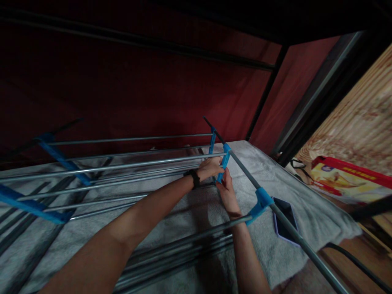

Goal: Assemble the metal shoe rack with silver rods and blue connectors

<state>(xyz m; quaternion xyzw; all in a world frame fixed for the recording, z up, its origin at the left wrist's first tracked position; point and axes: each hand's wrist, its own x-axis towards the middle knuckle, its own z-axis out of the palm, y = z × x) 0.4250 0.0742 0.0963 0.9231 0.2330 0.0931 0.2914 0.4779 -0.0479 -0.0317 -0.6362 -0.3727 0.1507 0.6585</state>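
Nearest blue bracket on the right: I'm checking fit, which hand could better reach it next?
Likely the right hand: it's nearer, its forearm beside that blue bracket; the left hand sits farther.

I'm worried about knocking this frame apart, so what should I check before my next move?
1. Left hand at the far blue bracket: ok, its fingers reach the bracket.
2. Right hand at the same bracket: ok, fingers at its lower end.
3. Firm grip there: cannot tell; the hands cover part of the bracket.
4. Nearer bracket joined up: ok, it sits on the long pole and a rod meets it.
5. Phone out of the way: not ok, it lies on the cloth with the pole crossing it in view.
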